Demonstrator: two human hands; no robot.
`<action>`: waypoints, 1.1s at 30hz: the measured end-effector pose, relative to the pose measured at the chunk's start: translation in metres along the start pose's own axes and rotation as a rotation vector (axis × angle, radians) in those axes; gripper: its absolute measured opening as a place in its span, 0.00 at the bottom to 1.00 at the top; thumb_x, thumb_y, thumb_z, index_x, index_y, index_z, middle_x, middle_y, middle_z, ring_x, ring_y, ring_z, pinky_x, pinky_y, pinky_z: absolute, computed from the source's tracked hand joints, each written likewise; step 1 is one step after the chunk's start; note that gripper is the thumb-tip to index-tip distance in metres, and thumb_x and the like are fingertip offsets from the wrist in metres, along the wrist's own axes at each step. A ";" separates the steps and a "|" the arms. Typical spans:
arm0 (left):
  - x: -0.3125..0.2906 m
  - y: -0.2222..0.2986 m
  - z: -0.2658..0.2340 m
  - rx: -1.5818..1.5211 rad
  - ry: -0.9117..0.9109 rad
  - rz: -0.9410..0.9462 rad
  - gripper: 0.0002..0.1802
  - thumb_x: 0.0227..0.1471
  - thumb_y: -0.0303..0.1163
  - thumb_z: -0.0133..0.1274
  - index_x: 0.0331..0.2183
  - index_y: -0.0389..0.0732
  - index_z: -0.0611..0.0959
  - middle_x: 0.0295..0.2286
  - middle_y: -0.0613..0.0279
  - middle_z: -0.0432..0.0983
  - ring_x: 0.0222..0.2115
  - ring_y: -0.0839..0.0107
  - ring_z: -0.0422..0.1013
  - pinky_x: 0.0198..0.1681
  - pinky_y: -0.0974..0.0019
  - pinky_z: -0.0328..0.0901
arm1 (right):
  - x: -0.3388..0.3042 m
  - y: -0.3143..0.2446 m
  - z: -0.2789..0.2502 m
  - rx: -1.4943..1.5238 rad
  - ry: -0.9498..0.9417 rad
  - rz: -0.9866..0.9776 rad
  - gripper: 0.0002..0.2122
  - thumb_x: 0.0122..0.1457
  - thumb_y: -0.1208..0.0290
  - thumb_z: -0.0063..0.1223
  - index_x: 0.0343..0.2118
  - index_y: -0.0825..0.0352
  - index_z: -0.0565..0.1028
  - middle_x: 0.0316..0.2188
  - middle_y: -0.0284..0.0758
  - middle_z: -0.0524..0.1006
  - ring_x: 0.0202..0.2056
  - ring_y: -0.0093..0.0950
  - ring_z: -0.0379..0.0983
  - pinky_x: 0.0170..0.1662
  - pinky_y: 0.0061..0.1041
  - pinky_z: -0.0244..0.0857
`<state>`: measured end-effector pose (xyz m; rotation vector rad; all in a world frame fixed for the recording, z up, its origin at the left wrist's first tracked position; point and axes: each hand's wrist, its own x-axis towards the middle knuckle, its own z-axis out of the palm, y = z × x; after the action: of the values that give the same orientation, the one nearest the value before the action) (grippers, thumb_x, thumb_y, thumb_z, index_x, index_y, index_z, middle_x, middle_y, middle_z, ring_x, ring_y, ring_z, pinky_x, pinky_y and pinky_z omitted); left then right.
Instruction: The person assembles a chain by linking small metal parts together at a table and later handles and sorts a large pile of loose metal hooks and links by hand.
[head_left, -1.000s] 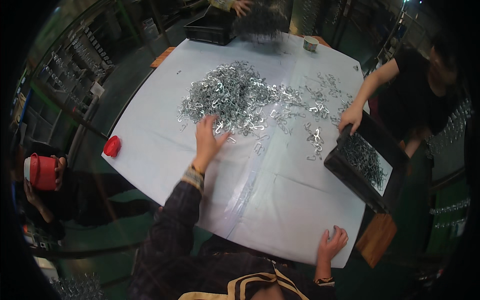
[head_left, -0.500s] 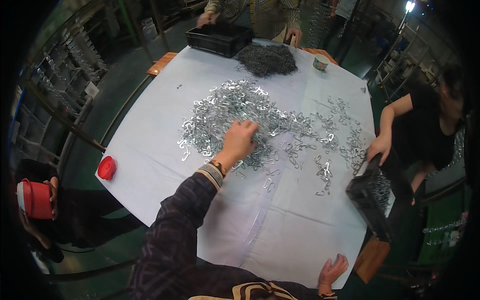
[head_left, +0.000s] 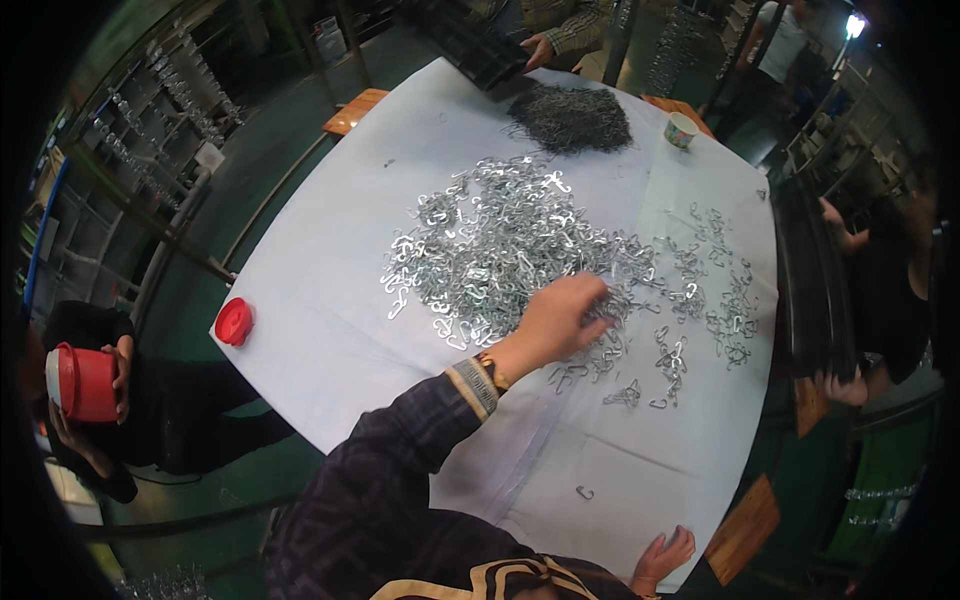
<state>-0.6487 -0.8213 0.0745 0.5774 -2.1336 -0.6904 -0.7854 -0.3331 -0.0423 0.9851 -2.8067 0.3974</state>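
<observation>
A broad pile of silvery metal S-hooks [head_left: 490, 235] is spread over the middle of the white-covered table [head_left: 330, 330]. My left hand [head_left: 565, 315] reaches into the pile's near right side, fingers bent and thumb apart, touching the hooks; any hook beneath the palm is hidden. Loose clusters of hooks [head_left: 672, 365] trail off to the right. Closer to me, a single hook [head_left: 585, 492] lies alone. My right hand [head_left: 665, 560] rests at the table's near right edge, fingers loosely spread, holding nothing.
Dark wire pieces [head_left: 572, 118] form a heap at the far side, beside a paper cup [head_left: 681, 130]. A far person tilts a black crate [head_left: 465, 45]; another at right holds a black crate [head_left: 815, 280]. A red lid [head_left: 235, 322] sits left, near a person holding a red container [head_left: 85, 383].
My left hand has moved right across the pile. The right-hand person's crate has swung upright and away from the table. The far crate has been lifted and tilted. The whole view has shifted slightly.
</observation>
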 end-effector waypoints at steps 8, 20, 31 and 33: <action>-0.011 -0.001 0.027 0.070 -0.428 0.024 0.16 0.42 0.39 0.63 0.30 0.41 0.77 0.27 0.59 0.73 0.32 0.60 0.71 0.33 0.60 0.67 | 0.000 0.006 0.002 0.012 0.007 -0.045 0.19 0.57 0.64 0.45 0.47 0.72 0.66 0.47 0.49 0.64 0.50 0.47 0.57 0.54 0.45 0.49; -0.002 -0.083 -0.018 0.553 -0.077 -0.318 0.37 0.32 0.40 0.68 0.47 0.54 0.71 0.36 0.59 0.71 0.40 0.59 0.69 0.42 0.52 0.58 | 0.004 -0.001 -0.004 -0.009 -0.057 0.025 0.18 0.57 0.65 0.45 0.47 0.72 0.66 0.47 0.48 0.64 0.51 0.46 0.58 0.54 0.44 0.49; 0.018 0.047 0.027 0.031 -0.076 0.129 0.24 0.30 0.21 0.56 0.36 0.45 0.75 0.28 0.59 0.70 0.25 0.58 0.70 0.26 0.56 0.64 | 0.001 0.003 0.001 -0.035 -0.030 0.026 0.19 0.56 0.65 0.45 0.47 0.72 0.66 0.47 0.48 0.64 0.50 0.46 0.58 0.54 0.44 0.50; 0.015 0.062 0.030 -0.085 0.008 0.134 0.24 0.30 0.20 0.55 0.37 0.45 0.74 0.27 0.59 0.69 0.25 0.57 0.71 0.25 0.56 0.66 | 0.002 0.001 0.000 -0.032 -0.040 0.041 0.19 0.56 0.66 0.45 0.47 0.73 0.66 0.47 0.48 0.64 0.50 0.47 0.58 0.54 0.44 0.50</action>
<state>-0.6919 -0.7757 0.1067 0.3873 -2.1032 -0.6990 -0.7873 -0.3335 -0.0422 0.9414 -2.8639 0.3401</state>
